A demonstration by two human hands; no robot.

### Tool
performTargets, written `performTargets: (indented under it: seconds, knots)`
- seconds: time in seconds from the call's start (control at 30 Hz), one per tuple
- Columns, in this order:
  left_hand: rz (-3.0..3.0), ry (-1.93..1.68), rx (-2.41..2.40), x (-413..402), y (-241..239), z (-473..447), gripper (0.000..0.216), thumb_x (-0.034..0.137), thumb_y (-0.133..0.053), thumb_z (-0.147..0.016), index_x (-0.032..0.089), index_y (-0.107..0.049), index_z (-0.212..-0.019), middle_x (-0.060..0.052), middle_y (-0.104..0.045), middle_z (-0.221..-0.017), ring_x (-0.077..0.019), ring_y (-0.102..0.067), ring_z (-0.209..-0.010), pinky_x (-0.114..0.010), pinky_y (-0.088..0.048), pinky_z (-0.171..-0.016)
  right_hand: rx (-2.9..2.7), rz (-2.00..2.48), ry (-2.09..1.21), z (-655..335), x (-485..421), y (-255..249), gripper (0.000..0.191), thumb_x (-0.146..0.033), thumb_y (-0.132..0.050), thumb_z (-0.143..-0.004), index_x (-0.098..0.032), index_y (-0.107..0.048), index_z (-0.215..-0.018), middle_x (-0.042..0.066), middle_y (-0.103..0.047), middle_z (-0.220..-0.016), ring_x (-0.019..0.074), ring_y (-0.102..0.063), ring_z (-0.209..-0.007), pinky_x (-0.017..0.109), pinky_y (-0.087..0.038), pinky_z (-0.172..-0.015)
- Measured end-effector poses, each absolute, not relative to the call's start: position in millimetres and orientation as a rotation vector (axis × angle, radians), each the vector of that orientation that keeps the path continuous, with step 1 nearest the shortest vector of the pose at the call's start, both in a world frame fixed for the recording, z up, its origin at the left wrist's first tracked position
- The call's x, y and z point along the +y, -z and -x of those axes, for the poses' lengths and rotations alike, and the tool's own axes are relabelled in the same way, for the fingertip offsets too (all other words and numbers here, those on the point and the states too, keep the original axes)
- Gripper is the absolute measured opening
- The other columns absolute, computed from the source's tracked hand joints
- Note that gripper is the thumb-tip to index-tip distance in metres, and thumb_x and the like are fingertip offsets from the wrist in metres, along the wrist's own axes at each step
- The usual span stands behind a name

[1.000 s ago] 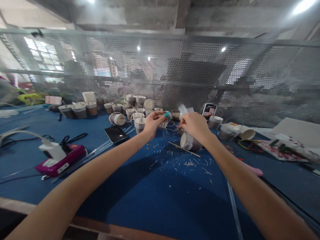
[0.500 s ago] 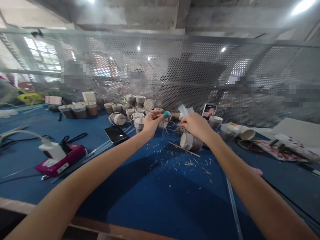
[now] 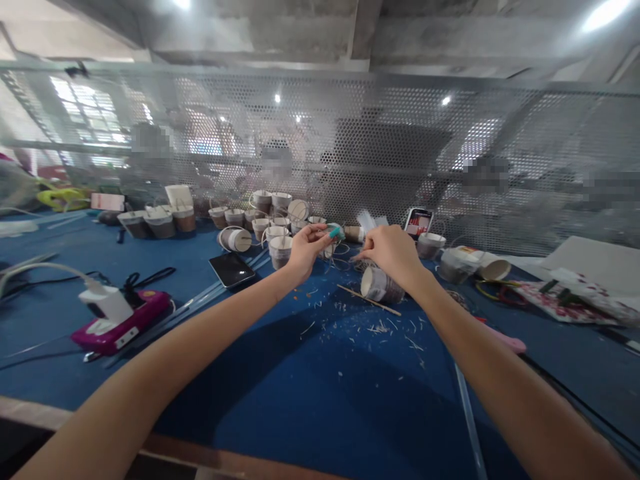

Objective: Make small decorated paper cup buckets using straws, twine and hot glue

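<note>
Over the far middle of the table, my left hand [image 3: 305,253] is pinched round a thin tan cord [image 3: 344,248], which loops loosely off to its right. Something teal covers the tip of its thumb. My right hand [image 3: 395,252] has thumb and fingertips pressed together; whatever is between them is too small to make out. Right below it, a small pot [image 3: 380,285] wrapped in grey-brown lies on its side, its pale round end facing left. A thin stick [image 3: 367,299] lies in front of that pot. White plastic strips [image 3: 371,221] show behind my right hand.
Several small pots with cord handles [image 3: 281,250] stand at the back left. A black phone [image 3: 231,269] and a purple power strip [image 3: 125,327] lie to the left. Fibre scraps [image 3: 380,328] litter the blue table [image 3: 300,393]. Behind rises a perforated metal screen [image 3: 320,133].
Both hands stay nearly in place. My left hand has shifted slightly right and its fingers have turned a little. My right hand's fingertips have moved slightly left and down.
</note>
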State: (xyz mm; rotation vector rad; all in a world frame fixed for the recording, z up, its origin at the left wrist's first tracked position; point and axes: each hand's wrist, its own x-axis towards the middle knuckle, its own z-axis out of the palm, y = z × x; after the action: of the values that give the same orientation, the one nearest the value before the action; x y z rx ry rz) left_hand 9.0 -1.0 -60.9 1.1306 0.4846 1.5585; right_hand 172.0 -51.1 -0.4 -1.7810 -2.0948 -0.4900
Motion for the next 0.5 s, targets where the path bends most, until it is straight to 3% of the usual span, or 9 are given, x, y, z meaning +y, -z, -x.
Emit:
performTargets:
  seconds: [0.33, 0.5]
  knots:
    - [-1.14, -1.591, 0.509, 1.5, 59.7, -9.0, 0.027, 0.014, -0.074, -0.064, 0.015, -0.055, -0.083, 0.001, -0.067, -0.067, -0.012, -0.067, -0.069, -0.028, -0.049, -0.079, -2.187, 1.733, 0.401, -179.2, -43.8, 3.9, 0.008, -0.024, -0.066, -0.075, -0.022, -0.073, -0.075, 0.005, -0.068, -0.07, 0.0182, -0.061, -0.071, 0.026, -0.04, -0.058]
    - [-1.125, -1.576, 0.484, 0.2, 60.9, -9.2, 0.027, 0.015, -0.074, -0.063, 0.014, -0.057, -0.083, 0.002, -0.066, -0.066, -0.0126, -0.067, -0.071, -0.027, -0.049, -0.078, -2.136, 1.808, 0.418, -176.4, -44.4, 3.9, 0.011, -0.031, -0.071, -0.07, -0.021, -0.074, -0.071, 0.006, -0.068, -0.07, 0.0201, -0.06, -0.071, 0.026, -0.04, -0.057]
